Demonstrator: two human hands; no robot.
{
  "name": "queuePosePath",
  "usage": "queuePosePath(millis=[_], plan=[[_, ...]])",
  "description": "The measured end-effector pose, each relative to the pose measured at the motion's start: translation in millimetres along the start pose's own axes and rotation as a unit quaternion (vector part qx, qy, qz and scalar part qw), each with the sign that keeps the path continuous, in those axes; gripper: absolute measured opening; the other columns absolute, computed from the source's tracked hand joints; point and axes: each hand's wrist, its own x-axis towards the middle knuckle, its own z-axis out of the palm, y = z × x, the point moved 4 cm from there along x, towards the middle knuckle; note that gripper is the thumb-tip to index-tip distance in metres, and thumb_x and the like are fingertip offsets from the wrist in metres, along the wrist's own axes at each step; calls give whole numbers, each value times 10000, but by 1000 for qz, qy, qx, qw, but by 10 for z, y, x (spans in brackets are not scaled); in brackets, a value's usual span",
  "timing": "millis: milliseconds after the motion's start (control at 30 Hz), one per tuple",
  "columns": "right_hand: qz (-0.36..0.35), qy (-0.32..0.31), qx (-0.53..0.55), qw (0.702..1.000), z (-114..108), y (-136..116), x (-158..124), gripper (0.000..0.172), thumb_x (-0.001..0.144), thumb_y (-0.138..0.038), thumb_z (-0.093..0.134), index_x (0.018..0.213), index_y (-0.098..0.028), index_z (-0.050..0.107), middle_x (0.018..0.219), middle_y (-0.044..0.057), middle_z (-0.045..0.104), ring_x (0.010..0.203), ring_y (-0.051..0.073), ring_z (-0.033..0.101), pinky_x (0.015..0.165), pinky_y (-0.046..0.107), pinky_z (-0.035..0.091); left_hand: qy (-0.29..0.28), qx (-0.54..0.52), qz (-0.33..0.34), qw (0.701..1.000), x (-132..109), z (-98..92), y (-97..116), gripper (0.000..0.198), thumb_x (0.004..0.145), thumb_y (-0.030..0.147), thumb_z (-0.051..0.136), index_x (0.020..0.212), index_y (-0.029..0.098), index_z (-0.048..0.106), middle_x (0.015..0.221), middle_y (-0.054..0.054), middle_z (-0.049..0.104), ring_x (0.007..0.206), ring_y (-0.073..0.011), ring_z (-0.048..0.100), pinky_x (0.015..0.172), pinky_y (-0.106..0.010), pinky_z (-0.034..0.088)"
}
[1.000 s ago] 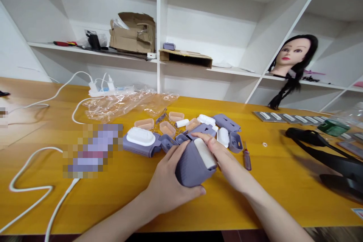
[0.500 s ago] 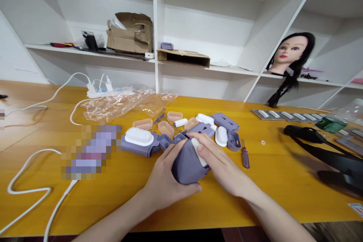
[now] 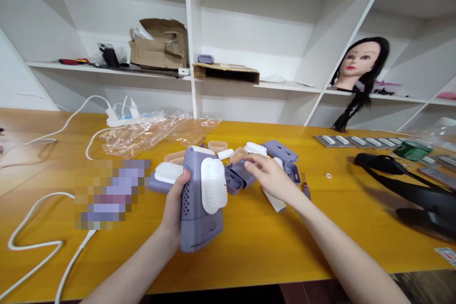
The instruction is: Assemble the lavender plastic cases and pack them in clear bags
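My left hand [image 3: 173,206] is wrapped round a purple plastic casing [image 3: 190,199] with rows of small holes, held nearly upright above the table. A white bristled brush pad [image 3: 213,185] sits on the casing's right-hand face. My right hand [image 3: 269,173] hovers at the pile of loose parts, its fingers stretched out to the left with nothing visible in them. Below it lie a purple shell [image 3: 245,173] and a small purple cup [image 3: 233,182]. A pale strip [image 3: 276,202] lies under the right wrist. Behind the casing, a second white brush pad [image 3: 167,171] rests on another purple part.
Peach trays [image 3: 217,146], a white roller [image 3: 225,154] and a screwdriver [image 3: 306,189] lie around the pile. Clear plastic wrap [image 3: 142,135] and a white cable [image 3: 35,247] are to the left. A black headset-like object [image 3: 409,190] stands at right, below a mannequin head [image 3: 359,61].
The casing moved left and turned, so its brush pad now shows. My right hand let go of it and moved to the parts; a pale strip now lies on the table.
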Motion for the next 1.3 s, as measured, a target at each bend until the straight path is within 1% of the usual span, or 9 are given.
queuePosePath(millis=[167, 333, 567, 733, 800, 900, 1100, 1233, 1300], plan=[[-34, -25, -131, 991, 286, 9, 228, 232, 895, -198, 428, 960, -170, 650, 1021, 93, 654, 957, 198, 574, 832, 306, 381, -52, -50, -8, 997, 64, 5, 0, 591, 787, 503, 533, 1233, 117, 530, 960, -141, 698, 802, -286, 671, 762, -411, 530], [-54, -71, -191, 978, 560, -61, 492, 237, 893, -213, 440, 945, -186, 670, 988, 104, 652, 948, 225, 560, 843, 332, 353, -76, -99, 20, 992, 72, 41, 105, 633, 851, 549, 370, 1316, 125, 434, 917, -134, 685, 726, -252, 663, 706, -394, 532], [-36, -134, -233, 963, 846, -124, 694, 270, 910, -278, 432, 912, -195, 689, 1044, 125, 638, 1023, 288, 553, 833, 410, 393, -60, -109, 17, 992, 89, 33, 119, 600, 842, 540, 394, 1262, 120, 480, 888, -120, 682, 703, -241, 654, 694, -388, 530], [-7, -161, -235, 959, 919, -109, 755, 265, 888, -344, 533, 1068, -159, 594, 1149, 79, 588, 1046, 225, 557, 894, 456, 438, -46, -95, 12, 994, 129, -21, 76, 611, 831, 533, 444, 1267, 108, 484, 960, -140, 675, 748, -254, 661, 729, -402, 528], [-7, -159, -220, 962, 923, -105, 753, 244, 877, -327, 553, 1047, -160, 602, 1149, 78, 582, 1047, 226, 552, 901, 456, 432, -28, -88, 13, 996, 143, -47, 67, 612, 819, 530, 476, 1267, 112, 487, 960, -132, 676, 729, -241, 660, 714, -388, 530], [-8, -134, -169, 976, 912, -103, 736, 155, 864, -238, 534, 867, -165, 671, 1050, 113, 605, 1026, 267, 547, 878, 435, 406, -15, -88, 20, 996, 150, -64, 67, 588, 826, 507, 485, 1260, 110, 496, 931, -119, 682, 683, -212, 654, 674, -350, 531], [-7, -8, 10, 1000, 791, -97, 770, 241, 884, -207, 414, 859, -186, 653, 1012, 95, 581, 1032, 211, 515, 857, 326, 389, -31, -84, 19, 996, 126, -39, 61, 566, 826, 498, 488, 1236, 109, 518, 889, -111, 694, 677, -224, 659, 662, -356, 532], [28, 55, 159, 985, 625, -20, 805, 210, 882, -256, 334, 801, -194, 518, 742, 22, 577, 704, 148, 580, 666, 265, 441, -62, -86, -1, 994, 114, -16, 35, 583, 796, 521, 525, 1202, 103, 535, 834, -99, 697, 650, -227, 655, 621, -348, 530], [53, 74, 230, 969, 510, 43, 787, 199, 882, -311, 283, 800, -216, 436, 627, -25, 520, 514, 122, 528, 537, 240, 412, -68, -88, -8, 994, 113, -16, 22, 588, 794, 518, 530, 1208, 101, 530, 826, -100, 697, 643, -226, 652, 610, -346, 529]])
